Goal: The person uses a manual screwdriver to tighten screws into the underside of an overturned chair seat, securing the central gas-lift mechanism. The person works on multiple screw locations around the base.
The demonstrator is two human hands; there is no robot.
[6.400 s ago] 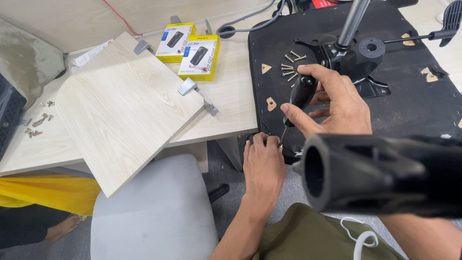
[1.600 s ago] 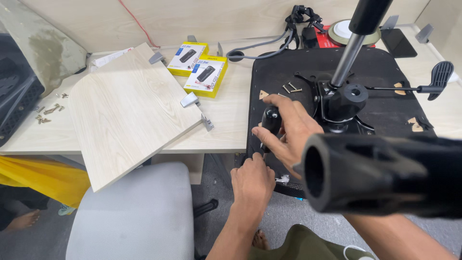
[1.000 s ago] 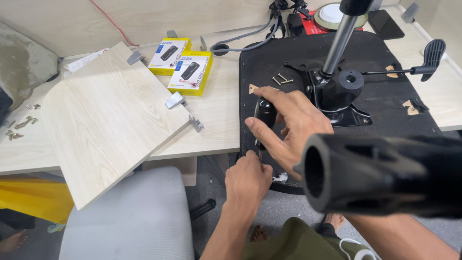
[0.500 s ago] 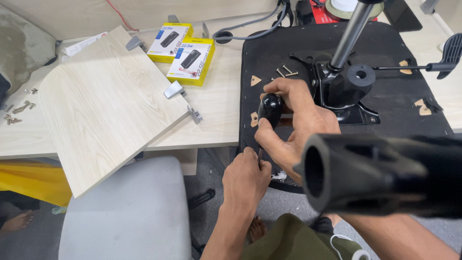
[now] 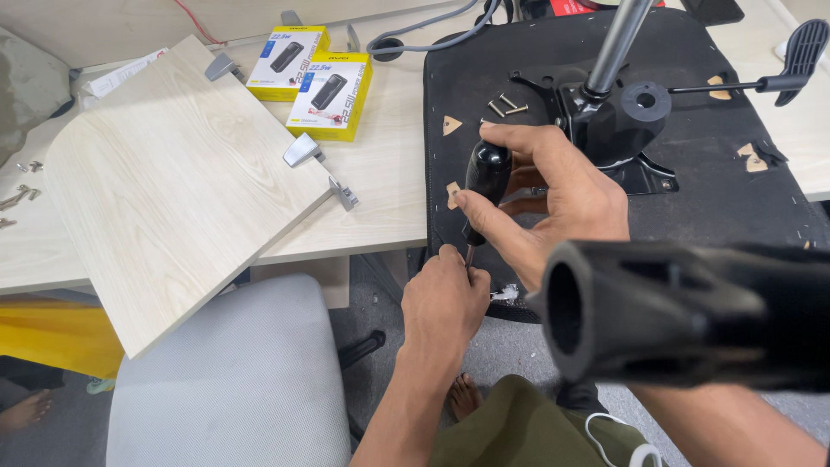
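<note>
My right hand (image 5: 553, 195) grips the black handle of a screwdriver (image 5: 486, 177), held nearly upright over the near edge of an upturned black chair seat (image 5: 718, 199). My left hand (image 5: 445, 303) is closed just below, pinching the screwdriver's thin shaft at the seat's edge. The tip is hidden by my fingers. The seat's metal mechanism (image 5: 627, 117) with its gas cylinder (image 5: 614, 43) stands just behind my right hand. A black tubular chair part (image 5: 683, 316) lies across my lap, close to the camera.
Several loose screws (image 5: 503, 106) lie on the seat. A light wooden board (image 5: 173, 186) with metal brackets overhangs the desk at left. Two yellow boxes (image 5: 328, 91) sit behind it. A grey chair seat (image 5: 233, 380) is below. A lever with a paddle (image 5: 800, 47) sticks out right.
My right hand has shifted its grip up the screwdriver handle while my left hand stays at the shaft. The view has swung slightly between frames.
</note>
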